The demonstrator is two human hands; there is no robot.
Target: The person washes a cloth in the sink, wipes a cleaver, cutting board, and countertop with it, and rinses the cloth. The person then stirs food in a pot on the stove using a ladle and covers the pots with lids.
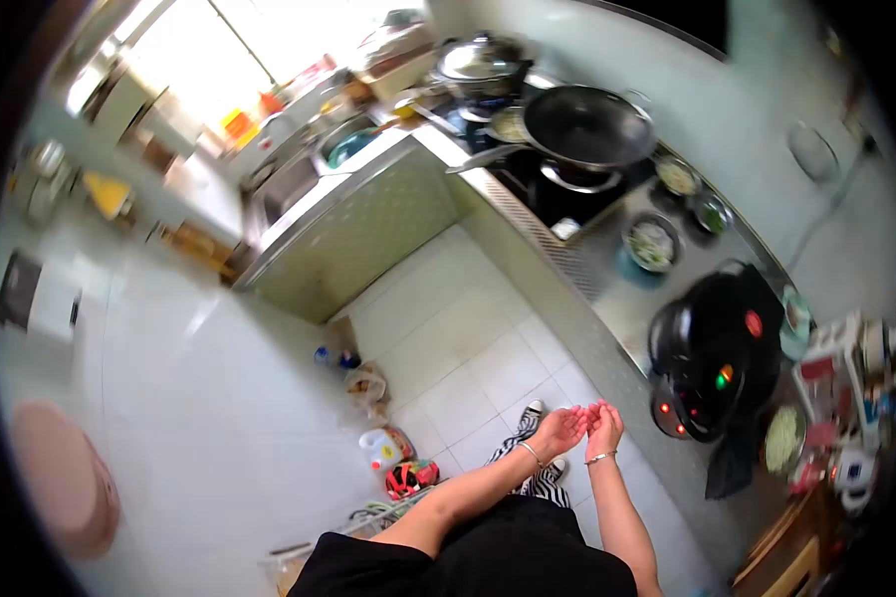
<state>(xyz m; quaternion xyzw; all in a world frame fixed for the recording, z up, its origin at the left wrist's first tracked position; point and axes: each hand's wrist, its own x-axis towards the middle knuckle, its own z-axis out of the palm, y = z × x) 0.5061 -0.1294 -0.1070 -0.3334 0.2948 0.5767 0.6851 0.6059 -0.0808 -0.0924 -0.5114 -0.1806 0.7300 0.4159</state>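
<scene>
My left hand (563,428) and my right hand (604,426) are side by side in front of my body, above the tiled floor (448,338). Both palms face up with the fingers loosely curled, and nothing shows in either one. The fingertips of the two hands are close together; whether they touch is not clear. A bracelet circles each wrist. To the right of the hands, on the counter, is a black electric cooker (712,348) with lit red and green lights.
A wok (589,124) rests on the stove, its handle reaching past the counter edge. Beside it are a lidded pot (480,62) and bowls of chopped food (651,243). The sink (287,194) is at upper left. Bottles (380,450) and bags stand on the floor.
</scene>
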